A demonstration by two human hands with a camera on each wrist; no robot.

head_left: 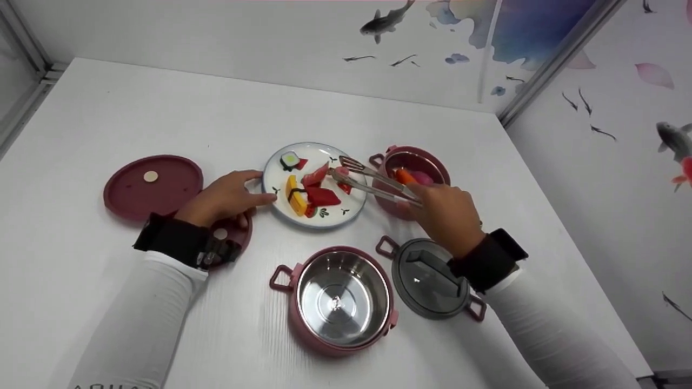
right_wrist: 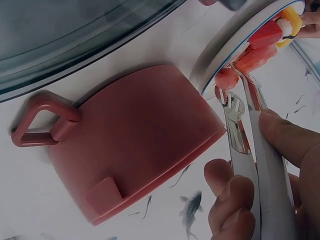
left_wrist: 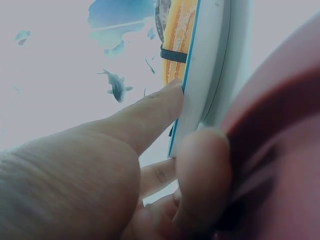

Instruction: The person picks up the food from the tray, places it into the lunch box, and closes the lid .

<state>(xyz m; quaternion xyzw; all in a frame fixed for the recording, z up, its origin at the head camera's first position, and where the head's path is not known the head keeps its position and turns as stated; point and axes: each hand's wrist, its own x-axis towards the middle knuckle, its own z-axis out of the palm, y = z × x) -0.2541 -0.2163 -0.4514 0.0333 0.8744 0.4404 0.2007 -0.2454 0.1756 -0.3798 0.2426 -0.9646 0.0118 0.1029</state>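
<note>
My left hand point(head_left: 227, 197) holds the left rim of a white plate point(head_left: 281, 210) with a blue edge, thumb on top. In the left wrist view, the thumb point(left_wrist: 155, 110) and another finger lie on either side of the rim. Toy sushi and fruit pieces lie on the plate, among them a yellow piece with a black band point(head_left: 296, 195) and a red piece point(head_left: 323, 196). My right hand point(head_left: 448, 216) grips metal tongs point(head_left: 373, 190), their tips over the plate's right side, at a small round reddish piece point(right_wrist: 227, 78). Whether they clasp it, I cannot tell.
Right of the plate, under the tongs, stands a small red pot point(head_left: 432, 156) with orange and pink pieces inside. Nearer are a larger steel-lined pot point(head_left: 340, 302) and a grey lid point(head_left: 427, 283) with red handles. Two dark red lids point(head_left: 154, 194) lie left, one partly beneath my left wrist.
</note>
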